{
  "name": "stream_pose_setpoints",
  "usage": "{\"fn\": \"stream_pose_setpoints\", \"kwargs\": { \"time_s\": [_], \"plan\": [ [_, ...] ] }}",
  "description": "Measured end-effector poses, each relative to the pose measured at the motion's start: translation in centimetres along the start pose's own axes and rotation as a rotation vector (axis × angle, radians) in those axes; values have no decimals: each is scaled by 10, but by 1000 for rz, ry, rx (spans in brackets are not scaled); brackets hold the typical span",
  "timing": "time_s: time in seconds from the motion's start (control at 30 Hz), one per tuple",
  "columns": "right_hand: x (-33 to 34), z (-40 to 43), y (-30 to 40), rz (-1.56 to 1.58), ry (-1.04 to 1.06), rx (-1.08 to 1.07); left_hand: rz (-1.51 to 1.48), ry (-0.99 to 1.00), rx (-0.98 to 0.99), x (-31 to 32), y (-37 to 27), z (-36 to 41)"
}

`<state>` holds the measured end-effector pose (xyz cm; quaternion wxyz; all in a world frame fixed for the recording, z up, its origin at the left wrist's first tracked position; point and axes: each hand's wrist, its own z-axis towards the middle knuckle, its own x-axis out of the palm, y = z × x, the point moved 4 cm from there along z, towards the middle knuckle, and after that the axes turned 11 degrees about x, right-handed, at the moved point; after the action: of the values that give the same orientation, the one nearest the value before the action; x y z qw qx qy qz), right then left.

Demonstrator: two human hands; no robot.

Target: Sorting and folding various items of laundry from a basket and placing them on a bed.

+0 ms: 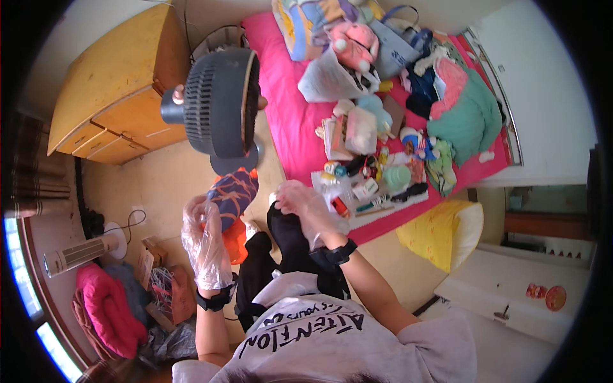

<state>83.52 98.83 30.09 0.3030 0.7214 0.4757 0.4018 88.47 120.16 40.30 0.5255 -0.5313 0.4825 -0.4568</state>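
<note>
My left hand [206, 239], in a clear plastic glove, grips a dark blue item with orange lines and orange points [232, 196], which looks like a soft toy. Its bright orange lower part [235, 243] hangs beside my leg; the gloved fingers hide some of it. My right hand [304, 208], also gloved in clear plastic, is over my black trousers [292, 234] near the bed's edge. Its fingers are bent, and whether they pinch anything is unclear. Right of that hand, small items lie on a white sheet [416, 194], among them a red item [340, 207] and a mint-green container [396, 177].
A dark fan [215, 100] stands ahead, by a yellow wooden cabinet [115, 81]. The pink bed [287, 129] bears a pink plush toy [353, 43], bags and a green quilt [471, 115]. A yellow basket-like item [431, 232] sits right; a tower fan [79, 253] and cardboard boxes [148, 261] are left.
</note>
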Motion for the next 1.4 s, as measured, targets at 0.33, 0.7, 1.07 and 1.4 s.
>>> {"fn": "stream_pose_setpoints", "kwargs": {
  "time_s": [0.33,0.7,1.07,1.4],
  "plan": [
    [33,-131,-45,-750,170,-538,-17,223,117,28,-45,-138],
    [-47,-277,-90,-827,342,-489,-159,-187,133,-34,-59,-306],
    [-141,-399,-92,-811,242,-319,-326,-365,168,-31,0,-464],
    [-206,-472,-58,-782,358,-650,880,-507,101,22,-26,-644]
  ]
}}
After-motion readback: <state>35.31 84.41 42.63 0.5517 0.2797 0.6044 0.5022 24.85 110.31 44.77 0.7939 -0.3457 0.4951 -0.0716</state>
